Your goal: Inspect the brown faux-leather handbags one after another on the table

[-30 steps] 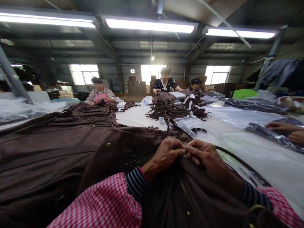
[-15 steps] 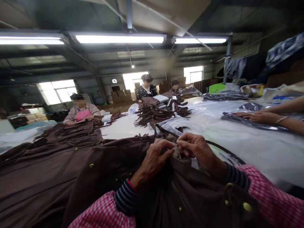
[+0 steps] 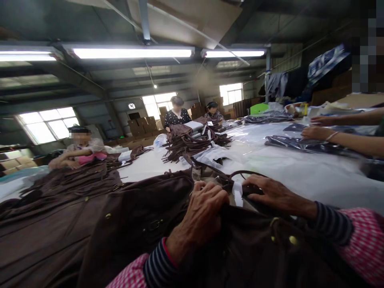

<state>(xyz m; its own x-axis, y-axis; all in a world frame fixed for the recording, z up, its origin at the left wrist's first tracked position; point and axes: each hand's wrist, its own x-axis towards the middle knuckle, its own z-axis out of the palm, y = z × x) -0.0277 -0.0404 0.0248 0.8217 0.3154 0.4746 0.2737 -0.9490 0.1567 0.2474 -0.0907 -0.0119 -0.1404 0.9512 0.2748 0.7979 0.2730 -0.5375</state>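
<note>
A dark brown bag [image 3: 258, 244] with brass snaps fills the space in front of me, its top edge toward the middle of the view. My left hand [image 3: 204, 208] is closed over that edge, fingertips hidden inside the opening. At the right part of the opening, my right hand [image 3: 267, 192] has its fingers bent round the rim. Between my hands a white paper strip [image 3: 238, 193] stands at the mouth, near a thin brown handle [image 3: 246, 173]. Another brown bag [image 3: 126, 216] with a small buckle lies against it on the left.
A pile of brown bags with cord-like straps [image 3: 195, 142] lies farther back on the white table [image 3: 141, 166]. More brown pieces [image 3: 87, 172] lie at left, beside a seated person. Two people are at the back. At right, a co-worker's hands [image 3: 318, 132] touch plastic-wrapped dark items [image 3: 288, 143].
My hands have moved apart from their pinch near each other. The left now grips the bag's edge, the right has shifted right along the rim. The view has turned slightly right.
</note>
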